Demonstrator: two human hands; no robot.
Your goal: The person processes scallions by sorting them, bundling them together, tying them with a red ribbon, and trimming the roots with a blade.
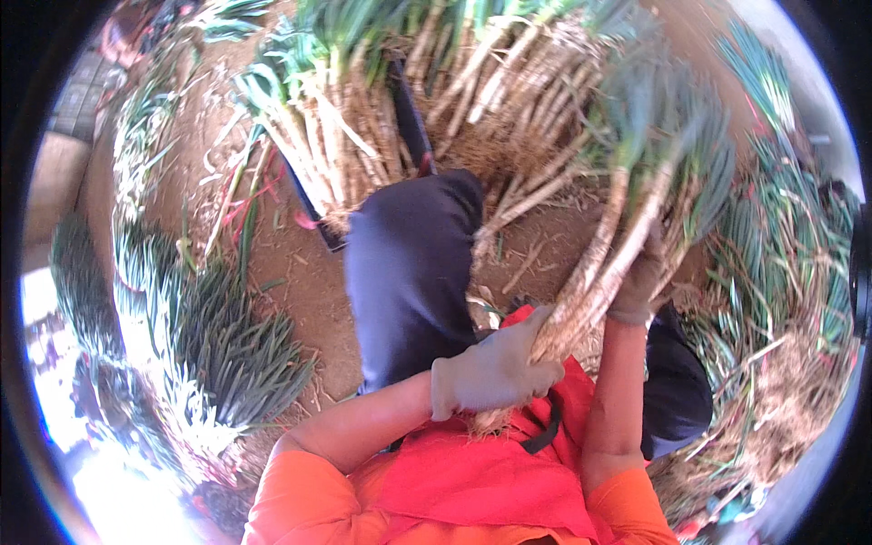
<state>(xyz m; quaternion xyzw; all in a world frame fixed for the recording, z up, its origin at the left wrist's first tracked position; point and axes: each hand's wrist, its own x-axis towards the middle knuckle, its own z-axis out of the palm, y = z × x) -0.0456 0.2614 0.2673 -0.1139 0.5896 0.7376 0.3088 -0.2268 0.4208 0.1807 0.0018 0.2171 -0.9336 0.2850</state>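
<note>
I hold a bundle of long green onions (604, 259) slantwise over my lap, roots toward me and leaves up to the right. My left hand (498, 368), in a grey glove, is wrapped round the pale lower stems near the roots. Farther up the stalks my right hand (639, 277), gloved too, grips the bundle from its right side; the stems partly hide its fingers. The leafy tops look smeared by motion. Just beyond my knee, a long row of upright green onions (345, 136) leans together, with a dark bar (411, 113) standing among it.
Tied green onion bundles (209, 341) stand to the left, beside pink ties (241, 209) on the soil. A big heap of green onions (781, 245) lies to the right, roots toward me. Loose stalks and scraps litter the brown ground (309, 272).
</note>
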